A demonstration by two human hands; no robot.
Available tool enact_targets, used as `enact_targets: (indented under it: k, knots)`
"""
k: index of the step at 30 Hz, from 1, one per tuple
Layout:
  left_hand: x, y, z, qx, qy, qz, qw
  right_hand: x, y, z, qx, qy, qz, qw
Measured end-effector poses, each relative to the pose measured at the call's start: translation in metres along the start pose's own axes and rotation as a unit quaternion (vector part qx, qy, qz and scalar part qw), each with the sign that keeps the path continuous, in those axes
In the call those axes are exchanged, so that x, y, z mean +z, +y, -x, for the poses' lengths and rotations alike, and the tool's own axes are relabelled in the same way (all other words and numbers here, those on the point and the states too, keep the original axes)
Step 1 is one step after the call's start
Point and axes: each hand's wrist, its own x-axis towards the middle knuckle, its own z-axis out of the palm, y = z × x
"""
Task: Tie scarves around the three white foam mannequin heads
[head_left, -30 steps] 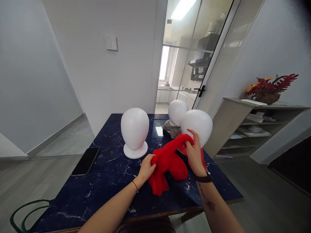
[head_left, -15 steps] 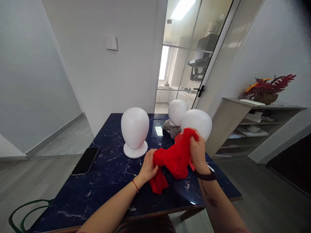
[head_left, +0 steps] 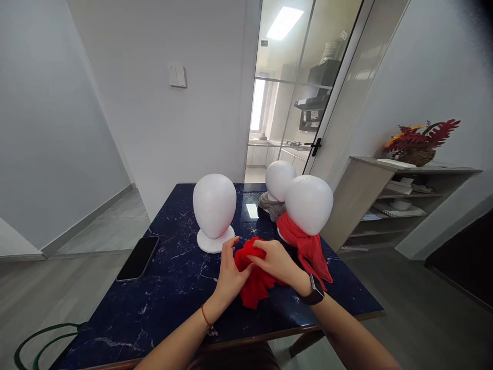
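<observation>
The fingers of the right hand (head_left: 274,261) bend over a crumpled, bright red, thin fabric cloth (head_left: 256,292), thumb and forefinger tips resting on it; whether they pinch it cannot be told. The left hand (head_left: 230,277) is at the cloth's nine o'clock edge, its thumb and forefinger spread apart; its other fingers are hidden. The cloth lies bunched on the near part of a dark blue, white-veined, glossy desk (head_left: 173,303).

With the cloth as the clock's centre, a smooth white egg-shaped mannequin head (head_left: 214,205) stands bare on its round base at eleven o'clock. At two o'clock, a second white head (head_left: 309,204) has a red fabric scarf (head_left: 314,256) around its base, one end trailing towards the wearer. Beyond it, at one o'clock, a third white head (head_left: 280,180) has grey fabric (head_left: 272,206) about its base. A flat black phone (head_left: 137,258) lies at nine o'clock.
</observation>
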Motion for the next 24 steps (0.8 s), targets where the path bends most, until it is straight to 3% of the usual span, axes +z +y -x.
enact_targets:
  k: [2,4,7,10,14,17,21,24]
  knots:
    - [-0.017,0.015,0.001,-0.052,-0.110,0.057,0.991,-0.002,-0.011,0.005,-0.038,-0.066,0.043,0.996]
    - [-0.038,0.028,0.001,-0.144,-0.195,0.132,0.961,-0.006,-0.018,0.010,-0.044,-0.128,0.018,0.991]
    - [-0.075,0.040,0.001,-0.225,-0.170,0.180,0.942,-0.021,-0.014,0.012,0.047,-0.250,-0.077,0.964]
    - [-0.115,0.046,-0.001,-0.249,-0.125,0.187,0.942,-0.046,0.002,0.009,0.111,-0.319,-0.063,0.939]
    - [-0.158,0.048,-0.003,-0.252,-0.084,0.127,0.956,-0.089,0.009,-0.001,0.115,-0.294,-0.036,0.948]
    - [-0.170,0.048,-0.003,-0.235,-0.081,0.052,0.967,-0.112,-0.003,-0.008,0.108,-0.234,-0.025,0.966]
    - [-0.163,0.033,0.001,-0.153,-0.123,-0.136,0.971,-0.105,-0.007,-0.014,0.026,-0.166,0.032,0.985]
    - [-0.154,0.007,0.005,-0.080,-0.163,-0.289,0.940,-0.088,0.002,-0.015,-0.001,-0.171,0.079,0.982]
